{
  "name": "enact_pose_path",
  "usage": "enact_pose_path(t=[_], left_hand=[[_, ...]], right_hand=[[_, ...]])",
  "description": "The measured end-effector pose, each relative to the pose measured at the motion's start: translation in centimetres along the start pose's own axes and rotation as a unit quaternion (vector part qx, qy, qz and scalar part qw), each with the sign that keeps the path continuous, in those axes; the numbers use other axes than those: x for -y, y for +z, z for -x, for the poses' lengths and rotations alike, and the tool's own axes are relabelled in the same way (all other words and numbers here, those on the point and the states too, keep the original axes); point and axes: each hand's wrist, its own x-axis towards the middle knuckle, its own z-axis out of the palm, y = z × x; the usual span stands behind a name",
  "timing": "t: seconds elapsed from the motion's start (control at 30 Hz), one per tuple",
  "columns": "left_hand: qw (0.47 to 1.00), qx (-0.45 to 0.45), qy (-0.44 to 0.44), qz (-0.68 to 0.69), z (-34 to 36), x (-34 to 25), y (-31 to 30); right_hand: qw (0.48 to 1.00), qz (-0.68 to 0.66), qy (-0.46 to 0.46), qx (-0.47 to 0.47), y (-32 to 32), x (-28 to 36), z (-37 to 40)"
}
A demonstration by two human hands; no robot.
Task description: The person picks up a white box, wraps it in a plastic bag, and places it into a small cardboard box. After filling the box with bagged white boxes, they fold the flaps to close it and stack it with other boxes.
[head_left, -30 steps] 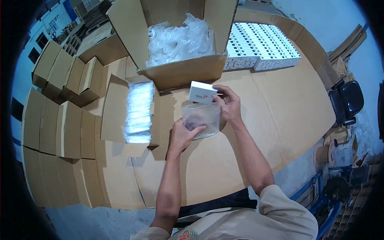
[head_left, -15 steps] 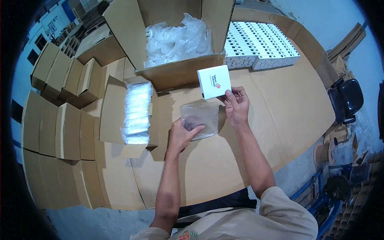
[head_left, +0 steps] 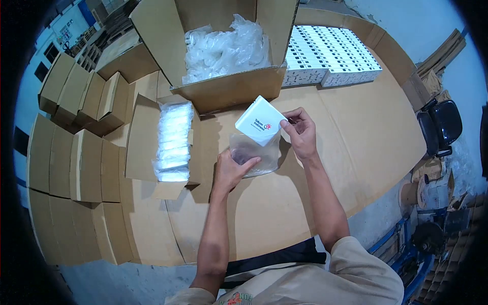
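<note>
My left hand (head_left: 233, 170) grips a clear plastic bag (head_left: 262, 161) by its left side, thumb lying across the front. In my right hand (head_left: 301, 133) is a small flat white box (head_left: 261, 121) with dark lettering and a red mark, pinched at its right corner. The box is tilted, and its lower corner overlaps the bag's upper opening in this view. To the left of my hands, a cardboard carton (head_left: 143, 133) holds a row of plastic-wrapped white boxes (head_left: 174, 142).
A large open carton (head_left: 231, 90) full of crumpled clear bags (head_left: 226, 51) stands at the back. Behind it to the right are rows of white boxes (head_left: 333, 53). Brown cartons (head_left: 86, 165) are stacked along the left. Cardboard covers the tabletop (head_left: 356, 137).
My right hand has turned the white box and brought it down and left, so its lower corner now overlaps the bag. My left hand has stayed in place with the bag.
</note>
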Motion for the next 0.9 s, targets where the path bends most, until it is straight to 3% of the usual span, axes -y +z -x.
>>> enact_pose_path(t=[0.57, 0.9], left_hand=[[1.0, -0.011, 0.013, 0.004, -0.1, 0.4, 0.3], [0.999, -0.034, 0.034, 0.009, -0.1, -0.1, 0.3]], right_hand=[[1.0, 0.025, -0.008, 0.016, -0.3, -0.4, 0.0], [0.996, 0.072, 0.038, 0.041, 0.6, -0.5, 0.1]])
